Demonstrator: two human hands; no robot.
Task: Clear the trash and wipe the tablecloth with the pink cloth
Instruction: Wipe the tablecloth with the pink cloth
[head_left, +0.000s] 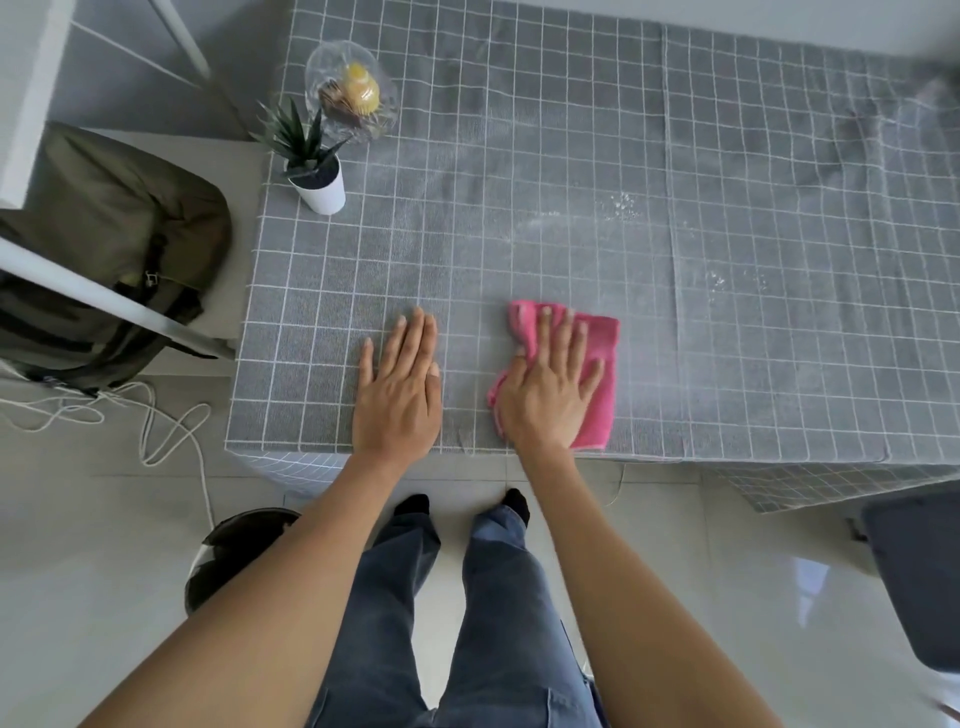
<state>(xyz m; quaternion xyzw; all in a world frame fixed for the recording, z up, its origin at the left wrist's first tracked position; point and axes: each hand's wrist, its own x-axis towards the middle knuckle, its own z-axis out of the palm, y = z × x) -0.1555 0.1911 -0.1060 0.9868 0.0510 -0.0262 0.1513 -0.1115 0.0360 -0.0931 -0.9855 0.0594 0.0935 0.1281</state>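
Right hand (545, 395) presses flat on pink cloth (597, 415); potted plant (314, 166), perhaps crumbs (626, 202) beyond.

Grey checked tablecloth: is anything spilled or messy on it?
Yes. White crumbs or powder lie scattered on the grey checked tablecloth, beyond the pink cloth under the right hand, with more specks to the right. The left hand rests flat, empty.

Crumpled pink cloth (597, 384) on grey checked tablecloth (571, 156) — near front edge, white crumbs (626, 203) beyond.
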